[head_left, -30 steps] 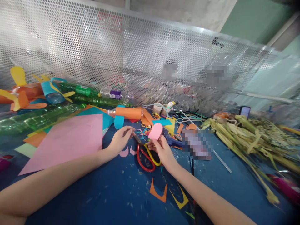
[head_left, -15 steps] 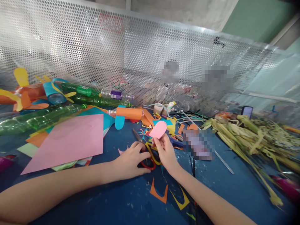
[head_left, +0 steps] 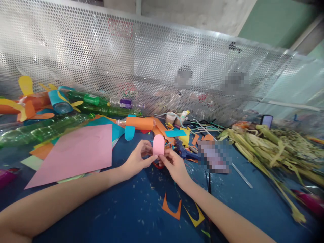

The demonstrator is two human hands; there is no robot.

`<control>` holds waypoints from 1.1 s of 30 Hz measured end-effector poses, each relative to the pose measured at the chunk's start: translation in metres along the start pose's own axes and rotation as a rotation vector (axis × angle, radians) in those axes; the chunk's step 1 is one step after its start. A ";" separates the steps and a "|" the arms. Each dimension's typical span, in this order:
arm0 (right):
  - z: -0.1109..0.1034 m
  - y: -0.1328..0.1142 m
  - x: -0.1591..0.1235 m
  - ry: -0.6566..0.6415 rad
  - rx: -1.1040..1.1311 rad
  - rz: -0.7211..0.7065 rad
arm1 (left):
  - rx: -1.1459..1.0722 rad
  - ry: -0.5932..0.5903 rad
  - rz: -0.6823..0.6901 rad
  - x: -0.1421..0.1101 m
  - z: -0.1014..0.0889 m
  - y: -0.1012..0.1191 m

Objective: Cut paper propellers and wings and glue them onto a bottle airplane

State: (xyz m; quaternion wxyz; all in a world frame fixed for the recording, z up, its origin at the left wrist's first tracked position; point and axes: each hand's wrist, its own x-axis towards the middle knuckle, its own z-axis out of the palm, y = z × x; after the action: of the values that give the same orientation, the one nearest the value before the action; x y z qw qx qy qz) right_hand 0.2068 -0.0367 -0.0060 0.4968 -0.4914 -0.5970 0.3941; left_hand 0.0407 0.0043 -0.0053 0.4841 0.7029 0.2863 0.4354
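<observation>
A pink paper piece (head_left: 158, 145) with a rounded top stands upright between my two hands. My left hand (head_left: 141, 156) pinches its lower left edge with thumb and fingers. From the other side, my right hand (head_left: 174, 165) grips its lower right corner. Under the hands lie the scissors, mostly hidden; part of a red handle (head_left: 157, 165) shows. A large pink sheet (head_left: 83, 152) lies left of my left hand over other coloured paper. Beyond the hands rests a clear bottle wrapped in orange paper (head_left: 139, 123), with a blue rounded tab (head_left: 129, 133).
Orange (head_left: 172, 210) and yellow offcuts (head_left: 196, 216) lie near the front. A blue glue gun (head_left: 187, 153) and a blurred phone-like object (head_left: 214, 157) sit to the right, before dried stalks (head_left: 268, 152). Green bottles (head_left: 48, 128) lie at left. A perforated metal screen (head_left: 152, 60) borders the back.
My left hand moved from the left down to the scissors, then up to the pink piece. The right hand brought that piece slightly left and turned it upright; both hands now hold it.
</observation>
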 end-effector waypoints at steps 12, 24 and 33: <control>0.001 0.009 0.000 -0.047 -0.096 -0.033 | -0.011 -0.082 -0.092 0.002 -0.001 -0.007; 0.001 0.008 0.001 0.003 -0.044 -0.002 | 0.065 -0.036 -0.060 0.003 0.000 -0.009; 0.000 0.007 -0.001 -0.005 -0.113 -0.004 | -0.026 0.021 -0.087 0.004 -0.002 -0.011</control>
State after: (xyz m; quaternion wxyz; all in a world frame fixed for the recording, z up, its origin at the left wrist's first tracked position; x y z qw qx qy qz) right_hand 0.2083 -0.0362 -0.0133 0.4674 -0.5165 -0.6206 0.3601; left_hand 0.0404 0.0126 -0.0139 0.5088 0.6786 0.3161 0.4251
